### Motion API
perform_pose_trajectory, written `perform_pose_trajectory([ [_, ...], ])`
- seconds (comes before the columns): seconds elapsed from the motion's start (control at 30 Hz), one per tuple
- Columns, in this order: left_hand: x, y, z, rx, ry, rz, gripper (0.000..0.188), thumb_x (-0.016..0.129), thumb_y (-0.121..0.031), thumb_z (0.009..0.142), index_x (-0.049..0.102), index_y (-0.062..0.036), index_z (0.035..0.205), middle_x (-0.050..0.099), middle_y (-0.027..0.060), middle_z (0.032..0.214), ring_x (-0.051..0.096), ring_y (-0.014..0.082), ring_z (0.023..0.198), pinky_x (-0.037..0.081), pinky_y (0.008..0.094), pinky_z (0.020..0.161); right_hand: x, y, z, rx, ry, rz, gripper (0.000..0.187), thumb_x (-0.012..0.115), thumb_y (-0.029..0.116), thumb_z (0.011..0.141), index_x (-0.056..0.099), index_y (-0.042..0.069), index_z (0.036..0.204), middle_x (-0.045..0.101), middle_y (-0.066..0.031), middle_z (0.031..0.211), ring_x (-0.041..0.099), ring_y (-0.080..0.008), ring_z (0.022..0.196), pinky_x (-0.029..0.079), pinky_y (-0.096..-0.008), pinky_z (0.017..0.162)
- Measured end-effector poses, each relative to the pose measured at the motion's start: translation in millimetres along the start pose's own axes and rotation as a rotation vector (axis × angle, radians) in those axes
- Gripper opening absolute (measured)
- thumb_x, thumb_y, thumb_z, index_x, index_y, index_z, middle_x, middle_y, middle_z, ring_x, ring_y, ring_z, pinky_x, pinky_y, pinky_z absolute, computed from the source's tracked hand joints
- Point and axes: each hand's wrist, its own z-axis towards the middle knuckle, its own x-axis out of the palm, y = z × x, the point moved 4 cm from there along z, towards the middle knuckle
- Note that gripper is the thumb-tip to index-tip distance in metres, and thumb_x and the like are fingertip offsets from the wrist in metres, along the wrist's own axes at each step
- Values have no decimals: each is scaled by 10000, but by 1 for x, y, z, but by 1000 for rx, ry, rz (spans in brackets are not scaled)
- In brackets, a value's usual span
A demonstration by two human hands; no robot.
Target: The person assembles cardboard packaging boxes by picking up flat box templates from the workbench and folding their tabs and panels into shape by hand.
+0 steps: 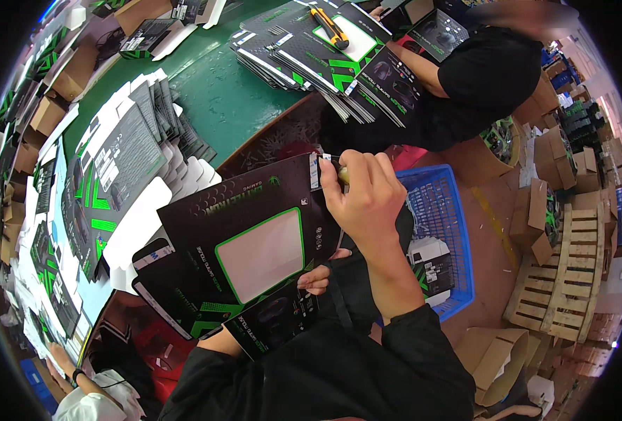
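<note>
A flat, unfolded black and green mouse carton [206,203] with a white window panel is tilted in front of me. My left hand [314,279] is closed on it, the arm passing behind and the fingertips showing at its right edge. At the upper right corner, beside a small white label strip [316,172], my right hand [367,189] is closed, its thumb against the corner. A yellow and dark piece of what looks like a utility knife [343,174] shows between its fingers; most of it is hidden. More flat carton layers lie under the held one.
Stacks of flat cartons [125,140] cover the green table [220,91] at left. Another pile [290,49] bears an orange utility knife [330,28]. A blue basket [458,245] with folded cartons stands at right, near a wooden pallet [560,274]. Co-workers sit at upper right and lower left.
</note>
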Motion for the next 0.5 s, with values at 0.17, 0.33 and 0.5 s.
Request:
perform_pose_trajectory([
  [0.17, 0, -7, 1, 6, -6, 37, 799, 429, -414, 1058, -14, -22, 1594, 529, 24, 796, 467, 117, 680, 362, 300, 715, 3, -1, -7, 26, 59, -136, 254, 771, 264, 824, 583, 107, 755, 466, -21, 656, 525, -205, 620, 399, -341, 458],
  [0.33, 0, -9, 4, -2, -17, 52, 795, 427, -413, 1059, -15, -26, 1594, 531, 26, 800, 469, 119, 683, 362, 301, 715, 6, -2, -12, 123, 115, -158, 248, 756, 287, 851, 599, 110, 777, 490, -31, 736, 558, -205, 625, 448, -344, 472],
  [0.5, 0, -11, 7, -16, -28, 75, 792, 425, -413, 1059, -15, -29, 1595, 533, 28, 804, 472, 120, 686, 362, 302, 715, 8, -13, -18, 269, 137, 103, 243, 765, 279, 856, 607, 96, 829, 511, -45, 764, 579, -208, 579, 458, -344, 482],
])
